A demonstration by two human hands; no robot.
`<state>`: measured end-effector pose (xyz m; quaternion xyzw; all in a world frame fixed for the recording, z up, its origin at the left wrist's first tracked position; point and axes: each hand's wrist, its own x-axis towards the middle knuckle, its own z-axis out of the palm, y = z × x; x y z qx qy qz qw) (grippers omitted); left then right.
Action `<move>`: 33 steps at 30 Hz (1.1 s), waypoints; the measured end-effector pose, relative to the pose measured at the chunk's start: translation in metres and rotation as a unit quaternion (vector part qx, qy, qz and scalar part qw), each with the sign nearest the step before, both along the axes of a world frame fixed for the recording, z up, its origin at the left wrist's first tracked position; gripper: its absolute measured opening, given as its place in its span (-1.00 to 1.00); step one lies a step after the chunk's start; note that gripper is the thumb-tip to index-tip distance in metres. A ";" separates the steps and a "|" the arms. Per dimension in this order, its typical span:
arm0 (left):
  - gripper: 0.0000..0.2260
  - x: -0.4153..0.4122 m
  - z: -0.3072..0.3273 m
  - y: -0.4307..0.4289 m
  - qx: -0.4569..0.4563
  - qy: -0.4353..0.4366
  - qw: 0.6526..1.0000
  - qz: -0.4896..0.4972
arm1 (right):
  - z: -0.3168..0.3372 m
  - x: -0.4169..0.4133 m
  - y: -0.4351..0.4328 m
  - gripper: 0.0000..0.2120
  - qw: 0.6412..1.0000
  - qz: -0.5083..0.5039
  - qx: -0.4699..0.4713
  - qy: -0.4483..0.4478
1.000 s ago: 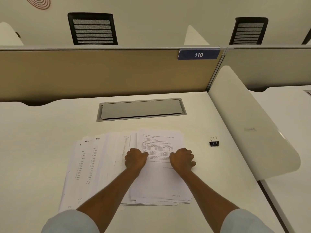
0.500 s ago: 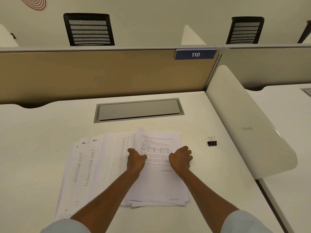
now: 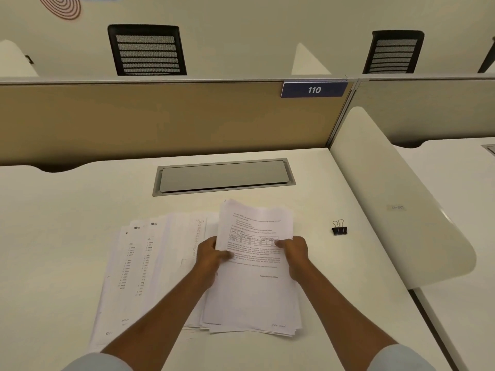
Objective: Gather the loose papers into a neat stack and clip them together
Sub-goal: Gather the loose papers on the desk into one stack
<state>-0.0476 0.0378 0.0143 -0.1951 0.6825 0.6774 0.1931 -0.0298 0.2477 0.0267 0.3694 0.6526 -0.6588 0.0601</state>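
Desk (image 3: 53,236), head view. Paper sheaf (image 3: 254,295) sits at centre of desk, printed side up, with a small table in its upper half. Left hand (image 3: 211,254) grips the sheaf's 9 o'clock edge, thumb laid over the printed face. Right hand (image 3: 294,254) grips the 3 o'clock edge, thumb on top likewise. Both hands are clamped on the same sheaf at mid-height. The sheaf's 12 o'clock end looks raised and slightly curled; its 6 o'clock end lies on uneven sheets below it. Fanned papers (image 3: 144,263) spread flat at 9 o'clock of the sheaf, overlapping, edges not aligned, partly under the left forearm. Binder clip (image 3: 339,228) stands alone at 2 o'clock of the right hand, well apart from all paper, handles up. Grey cable hatch (image 3: 225,176) at 12 o'clock, closed.
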 end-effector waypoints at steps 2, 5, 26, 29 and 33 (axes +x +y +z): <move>-0.60 0.000 0.004 -0.007 0.028 0.005 1.000 -0.002 | 0.004 0.002 0.004 -0.83 0.999 0.010 -0.029 0.008; -0.63 0.000 0.011 -0.012 0.060 0.018 0.998 -0.021 | 0.014 0.003 0.007 -0.81 0.997 0.017 -0.055 0.046; -0.56 -0.001 0.079 -0.029 0.117 0.199 0.970 -0.074 | 0.074 0.037 -0.018 -0.66 0.924 0.019 0.048 0.378; -0.46 0.006 0.068 -0.027 0.074 0.203 0.972 -0.091 | 0.059 0.041 -0.019 -0.60 0.929 0.034 0.053 0.366; -0.49 0.015 0.059 -0.021 0.060 0.184 0.978 -0.075 | 0.044 0.043 -0.022 -0.73 0.945 0.038 0.046 0.322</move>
